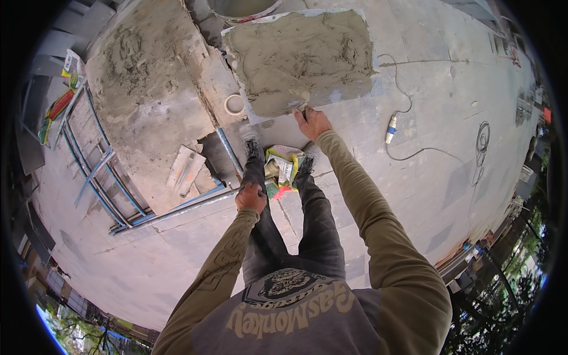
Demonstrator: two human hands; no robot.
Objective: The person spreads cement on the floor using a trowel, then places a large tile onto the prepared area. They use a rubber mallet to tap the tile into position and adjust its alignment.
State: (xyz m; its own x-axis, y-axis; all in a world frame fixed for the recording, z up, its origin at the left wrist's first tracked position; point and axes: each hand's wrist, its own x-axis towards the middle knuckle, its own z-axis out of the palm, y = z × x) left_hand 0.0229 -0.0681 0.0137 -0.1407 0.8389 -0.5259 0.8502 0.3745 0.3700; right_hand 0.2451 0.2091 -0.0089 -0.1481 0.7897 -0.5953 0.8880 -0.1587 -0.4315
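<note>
My right hand [313,123] is closed at the near edge of a large rectangular slab [255,119] spread with wet grey mortar [299,59]. A small mortar-smeared tool [300,105] shows at its fingertips, partly sunk in or lying over the mortar; the tool's exact kind is hard to make out. My left hand [251,197] rests against my left knee with its fingers curled. Whatever it may hold is hidden. Between my feet lies a crumpled yellow, green and white bag [283,167].
A bucket [245,9] stands beyond the slab, and a pale ring [234,105] lies left of it. Further left are a mortar-stained board [142,77], a blue metal frame [97,165] and colourful bags [59,109]. A cable with a blue-white connector [391,129] crosses the floor at right.
</note>
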